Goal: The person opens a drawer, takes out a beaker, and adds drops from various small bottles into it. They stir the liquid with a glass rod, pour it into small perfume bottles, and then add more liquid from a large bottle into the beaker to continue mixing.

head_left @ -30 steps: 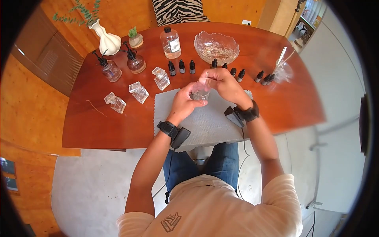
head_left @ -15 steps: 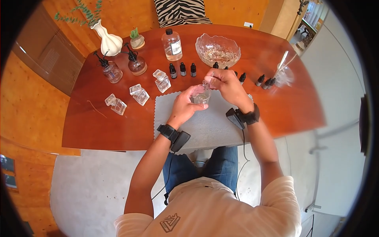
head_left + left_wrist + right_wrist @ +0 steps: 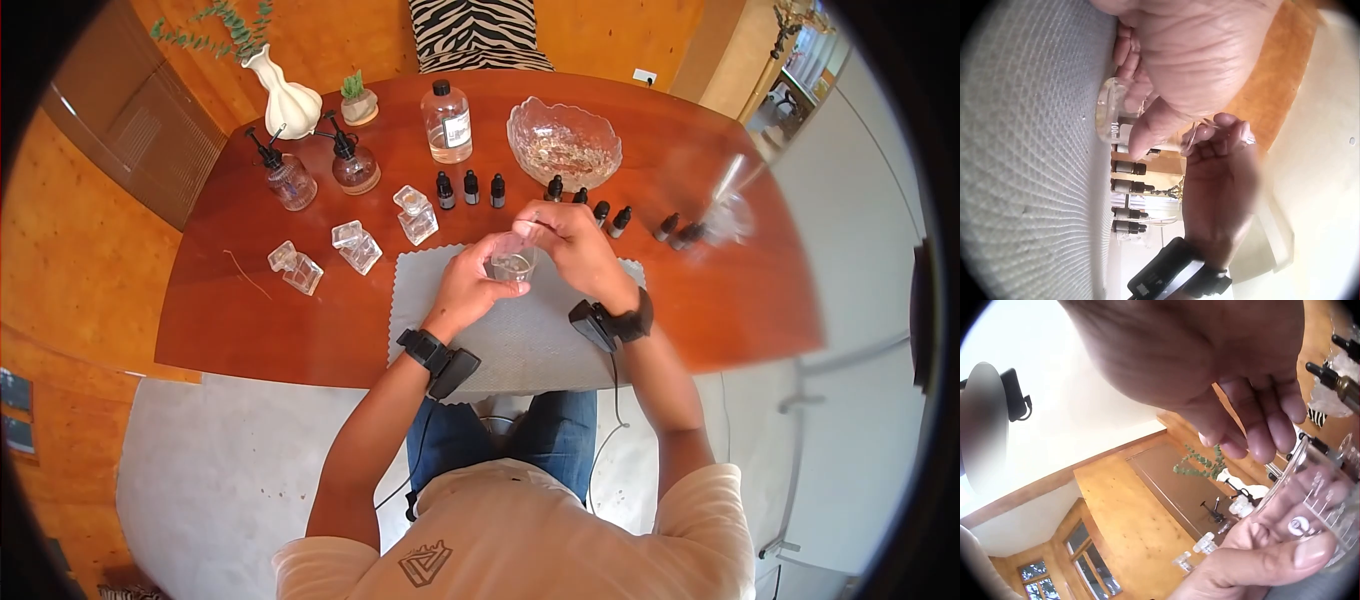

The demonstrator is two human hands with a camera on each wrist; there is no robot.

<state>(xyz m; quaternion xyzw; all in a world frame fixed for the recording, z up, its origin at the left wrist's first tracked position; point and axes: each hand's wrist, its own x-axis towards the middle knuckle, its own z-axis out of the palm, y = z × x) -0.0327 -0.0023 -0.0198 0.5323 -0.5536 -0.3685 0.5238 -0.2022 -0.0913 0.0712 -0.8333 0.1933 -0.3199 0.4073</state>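
Note:
My left hand (image 3: 468,285) grips a small clear glass beaker (image 3: 514,267) above the grey cloth, its thumb along the near side. White graduation marks show on the beaker wall in the right wrist view, and a little liquid lies at the bottom. Over the rim, my right hand (image 3: 580,250) has its thumb and fingertips drawn together. A thin clear rod (image 3: 1192,136) shows at those fingertips in the left wrist view; its lower part is hard to make out against the glass. The right fingers (image 3: 1263,442) hang right beside the beaker's mouth in the right wrist view.
Small black-capped dropper bottles (image 3: 471,188) stand in a row beyond the hands. Square glass bottles (image 3: 357,247) lie on the left, near two pump bottles (image 3: 292,183). A large labelled bottle (image 3: 447,125) and a glass bowl (image 3: 565,160) stand farther back. Grey cloth (image 3: 540,345) covers the table's front.
The right hand's fingertips have shifted slightly at the beaker's mouth, while the left hand keeps its grip. The head view has tilted a little, so the table sits lower in it.

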